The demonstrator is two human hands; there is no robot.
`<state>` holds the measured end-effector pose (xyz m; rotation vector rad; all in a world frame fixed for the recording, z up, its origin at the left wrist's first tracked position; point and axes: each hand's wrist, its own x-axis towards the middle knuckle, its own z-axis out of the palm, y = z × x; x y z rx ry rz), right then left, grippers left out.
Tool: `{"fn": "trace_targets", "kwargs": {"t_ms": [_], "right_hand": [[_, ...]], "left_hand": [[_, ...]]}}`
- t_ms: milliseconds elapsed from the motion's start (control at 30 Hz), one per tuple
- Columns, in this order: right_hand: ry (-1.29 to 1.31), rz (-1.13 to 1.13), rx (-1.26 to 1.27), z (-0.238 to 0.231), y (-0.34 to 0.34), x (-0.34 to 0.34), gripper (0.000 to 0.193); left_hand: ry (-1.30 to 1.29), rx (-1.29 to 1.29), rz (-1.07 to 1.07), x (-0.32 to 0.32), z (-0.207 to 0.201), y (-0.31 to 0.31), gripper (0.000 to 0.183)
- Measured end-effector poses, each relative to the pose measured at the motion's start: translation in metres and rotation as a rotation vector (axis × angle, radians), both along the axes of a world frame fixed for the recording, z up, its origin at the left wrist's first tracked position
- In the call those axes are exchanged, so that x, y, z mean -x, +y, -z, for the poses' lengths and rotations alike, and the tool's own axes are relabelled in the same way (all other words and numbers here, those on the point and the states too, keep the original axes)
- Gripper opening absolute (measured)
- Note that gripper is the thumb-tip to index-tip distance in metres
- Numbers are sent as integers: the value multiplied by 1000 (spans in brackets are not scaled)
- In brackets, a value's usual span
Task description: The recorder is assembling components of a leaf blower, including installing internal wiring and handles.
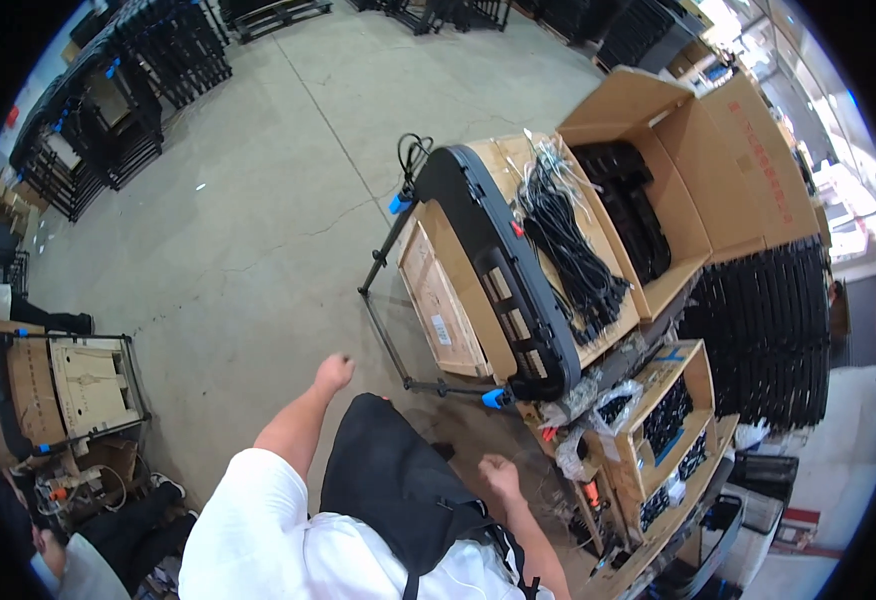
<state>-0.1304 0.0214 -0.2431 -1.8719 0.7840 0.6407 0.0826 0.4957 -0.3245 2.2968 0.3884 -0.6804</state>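
Note:
My left hand (pixel 335 372) hangs over the concrete floor in front of me, its fingers curled into a loose fist with nothing showing in it. Lower down on the right, my right hand (pixel 499 474) is also closed, with no object visible in it. Ahead of it a long black plastic panel (pixel 498 270) rests at the workbench edge, on a black tubular frame (pixel 386 335) with blue end pieces. Behind the panel lies a bundle of black cables (pixel 568 240) on the wooden benchtop. Neither hand touches any of these.
Near my right side is a wooden parts box (pixel 703 385) with small black pieces. An open carton (pixel 698 190) holds black moulded parts, beside stacked black frames (pixel 768 330). A wooden crate panel (pixel 443 300) leans under the bench. At far left another person's hand (pixel 53 550) shows.

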Motion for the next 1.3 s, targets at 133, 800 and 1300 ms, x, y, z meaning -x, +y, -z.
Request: {"fn": "trace_targets", "kwargs": {"t_ms": [133,800,1300], "right_hand": [[-52,18,-58,-46,35,-19,46],[194,610,-64,-17,-22,312,40],[112,1024,19,57,-108,554,30]], "left_hand": [[-55,91,19,-53,-19,-43,43],[413,-280,598,177,-34,-121,46],[46,-124,1062,258,-32,-409,41]]}}
